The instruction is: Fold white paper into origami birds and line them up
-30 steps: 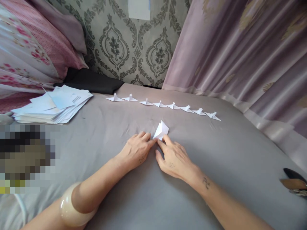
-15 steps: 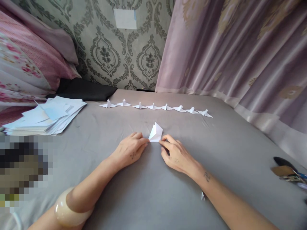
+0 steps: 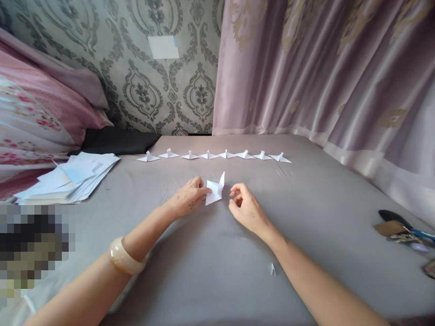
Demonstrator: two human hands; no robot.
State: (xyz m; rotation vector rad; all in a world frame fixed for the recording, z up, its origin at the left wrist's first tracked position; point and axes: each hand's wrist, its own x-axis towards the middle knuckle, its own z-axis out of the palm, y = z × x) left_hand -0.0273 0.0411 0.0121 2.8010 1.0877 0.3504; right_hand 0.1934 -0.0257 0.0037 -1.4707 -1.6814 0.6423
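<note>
My left hand (image 3: 190, 198) pinches the left side of a partly folded white paper (image 3: 214, 192), its thumb lying over the edge. One narrow flap of the paper points up at its right. Just to the right, my right hand (image 3: 247, 207) is apart from the paper, fingers curled loosely with gaps between them and nothing held. Beyond both hands, several small folded white paper figures (image 3: 208, 155) stand in a row across the grey sheet (image 3: 190, 271).
A stack of white paper sheets (image 3: 68, 181) lies at the left, before a folded black cloth (image 3: 118, 140). Keys (image 3: 399, 237) and small items lie at the far right. A small white paper scrap (image 3: 273, 270) rests near my right forearm. Pink curtains (image 3: 272, 68) hang at the right.
The paper has been lifted and turned in my left hand, its narrow flap now pointing up at the right. My right hand has let go of it. The camera view has shifted slightly.
</note>
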